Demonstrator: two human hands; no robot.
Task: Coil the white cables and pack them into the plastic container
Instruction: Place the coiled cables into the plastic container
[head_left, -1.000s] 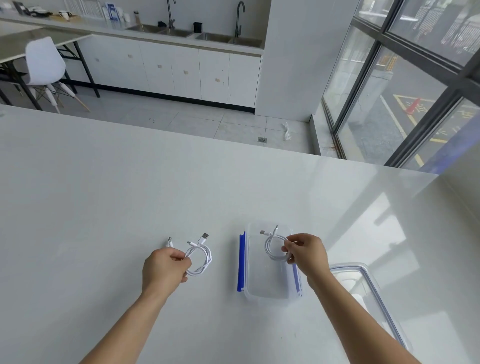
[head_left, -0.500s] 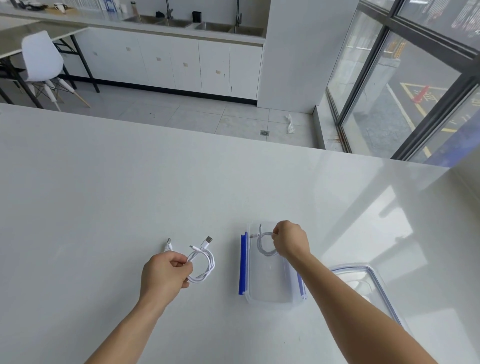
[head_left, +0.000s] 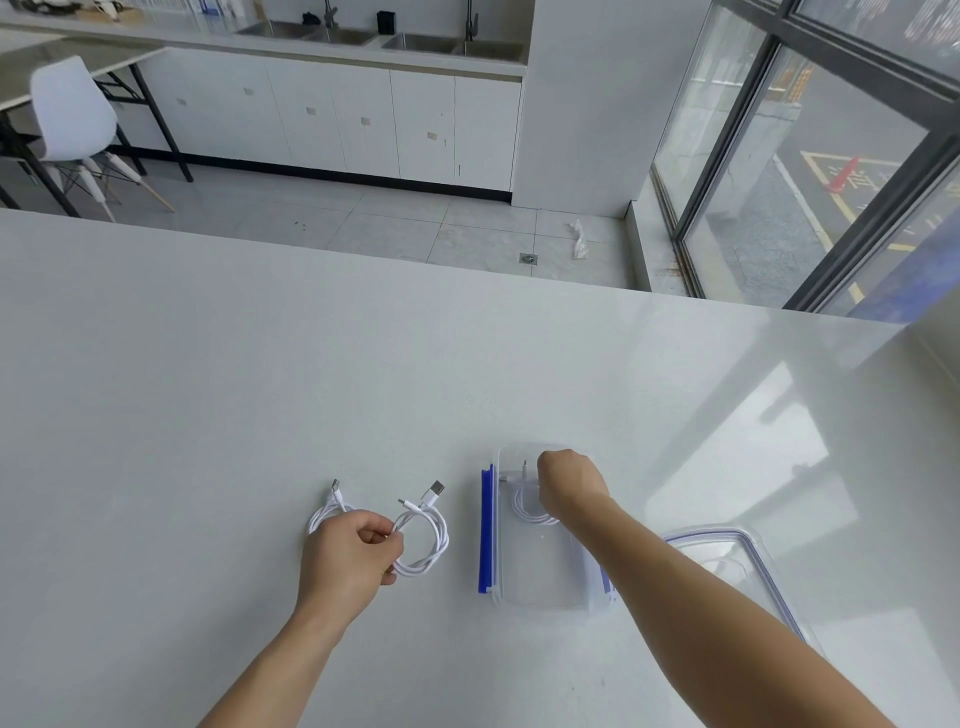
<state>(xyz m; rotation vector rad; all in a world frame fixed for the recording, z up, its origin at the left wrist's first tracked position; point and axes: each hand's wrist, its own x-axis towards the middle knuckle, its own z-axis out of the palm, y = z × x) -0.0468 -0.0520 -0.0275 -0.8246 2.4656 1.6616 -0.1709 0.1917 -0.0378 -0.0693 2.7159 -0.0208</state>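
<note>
Behind, cabinets (head_left: 332, 119); on white table (head_left: 208, 395), left hand (head_left: 348, 558) pinches cable (head_left: 423, 540); right hand (head_left: 569, 483) grip hidden.

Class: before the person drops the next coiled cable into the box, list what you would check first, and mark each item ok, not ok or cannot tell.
1. Plastic container open, lid set aside on the right: ok.
2. First coil inside the container: ok.
3. Right hand has let go of that coil: cannot tell.
4. Second cable coiled and gripped by left hand: ok.
5. Near half of the container free: ok.
</note>
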